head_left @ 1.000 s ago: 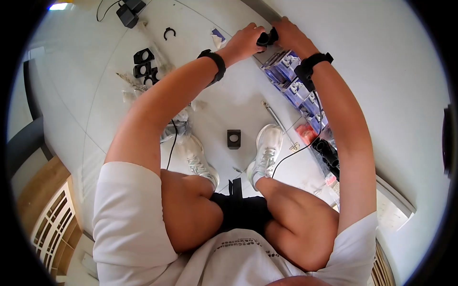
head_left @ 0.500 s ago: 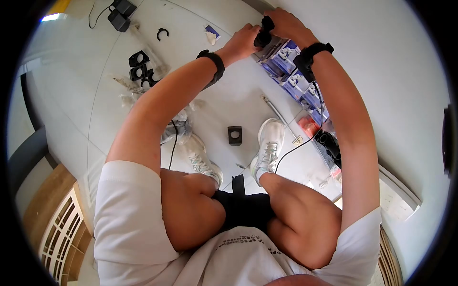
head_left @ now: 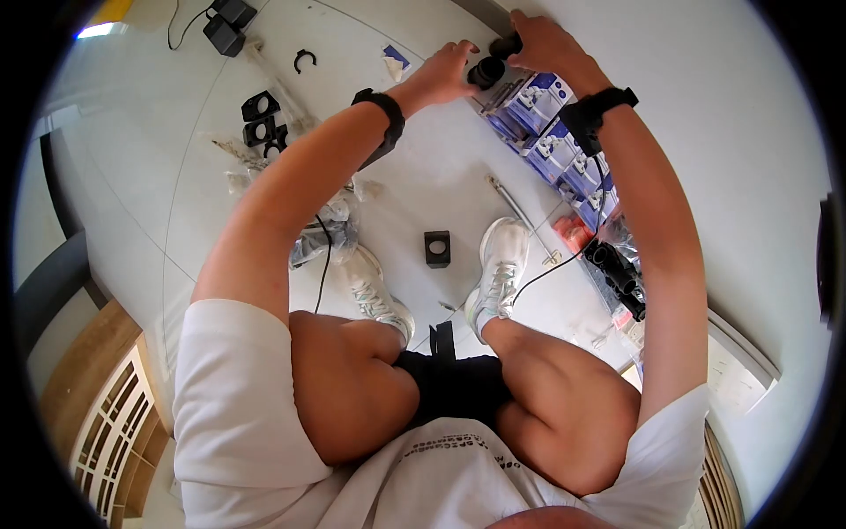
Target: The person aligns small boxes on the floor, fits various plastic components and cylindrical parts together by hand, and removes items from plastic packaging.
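Observation:
My left hand [head_left: 443, 74] reaches far forward over the floor, its fingers apart and empty. Just off its fingertips is a black cylindrical part [head_left: 486, 73] with a ringed end, beside the stack of boxes. My right hand [head_left: 546, 46] is curled around a second black part [head_left: 505, 46], close behind the first; its fingers partly hide it, so its full shape does not show. Blue-and-white boxes [head_left: 551, 150] run in a row below my right wrist. Between my shoes lies a black square block with a round hole [head_left: 437, 249].
More holed black blocks [head_left: 259, 119] and a black C-shaped clip [head_left: 304, 61] lie on the left floor near plastic bags [head_left: 328, 234]. A metal rod [head_left: 522, 216] lies right of centre. Black tubes [head_left: 617, 273] are by the wall. A cable [head_left: 564, 263] hangs from my right wrist.
My left fingers have opened and drawn back from the black cylindrical part. My right hand has shifted right, and the black part by it has moved slightly right.

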A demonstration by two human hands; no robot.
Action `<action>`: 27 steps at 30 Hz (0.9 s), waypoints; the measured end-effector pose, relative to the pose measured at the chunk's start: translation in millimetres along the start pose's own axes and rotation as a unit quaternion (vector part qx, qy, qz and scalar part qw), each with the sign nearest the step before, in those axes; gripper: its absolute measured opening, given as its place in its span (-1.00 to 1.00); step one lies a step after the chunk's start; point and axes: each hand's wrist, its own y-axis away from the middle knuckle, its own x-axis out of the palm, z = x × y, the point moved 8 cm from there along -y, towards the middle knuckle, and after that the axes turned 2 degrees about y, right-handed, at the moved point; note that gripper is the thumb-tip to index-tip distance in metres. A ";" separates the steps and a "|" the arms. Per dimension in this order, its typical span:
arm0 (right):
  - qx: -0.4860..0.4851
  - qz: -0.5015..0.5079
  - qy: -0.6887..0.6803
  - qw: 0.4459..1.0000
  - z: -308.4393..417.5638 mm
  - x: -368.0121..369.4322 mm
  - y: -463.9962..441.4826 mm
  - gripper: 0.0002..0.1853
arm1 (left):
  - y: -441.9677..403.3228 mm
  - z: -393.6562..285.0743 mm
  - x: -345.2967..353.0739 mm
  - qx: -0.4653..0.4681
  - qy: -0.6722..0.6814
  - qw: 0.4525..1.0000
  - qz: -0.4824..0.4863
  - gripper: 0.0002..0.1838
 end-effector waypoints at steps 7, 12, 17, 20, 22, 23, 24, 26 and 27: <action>-0.011 -0.142 -0.167 0.976 10.1 -72.6 28.1 -0.60 | -18.7 0.4 -42.2 -0.020 0.407 0.913 -0.002 -0.23; -0.085 -0.162 -0.276 0.944 14.9 -51.1 29.4 -0.60 | -19.4 -46.7 -89.3 -0.064 0.384 0.921 -0.011 -0.59; -0.161 -0.257 -0.145 0.942 -2.4 -87.0 54.6 -0.69 | -51.8 -69.0 -109.3 0.081 0.079 0.992 -0.045 -0.40; -0.089 -0.007 -0.226 0.970 -5.9 -155.6 103.4 -0.76 | -52.0 -92.0 -102.1 0.125 -0.026 0.992 0.017 -0.43; -0.054 -0.031 -0.201 0.978 -10.2 -209.9 149.4 -0.76 | -57.2 -101.9 -101.8 0.144 -0.060 0.988 0.013 -0.49; -0.101 -0.044 -0.221 0.969 -9.7 -230.3 178.8 -0.76 | -56.2 -106.9 -94.9 0.152 -0.063 0.986 0.013 -0.51; -0.081 -0.082 -0.215 0.970 -14.4 -237.8 210.4 -0.76 | -57.7 -113.7 -89.5 0.163 -0.067 0.984 0.005 -0.54; -0.041 -0.155 -0.204 0.966 -22.7 -252.7 276.4 -0.77 | -57.4 -128.6 -77.5 0.146 -0.084 0.985 -0.019 -0.61; 0.106 -0.202 -0.152 0.962 -42.5 -256.2 307.9 -0.77 | -57.2 -131.2 -70.8 0.140 -0.077 0.987 -0.012 -0.61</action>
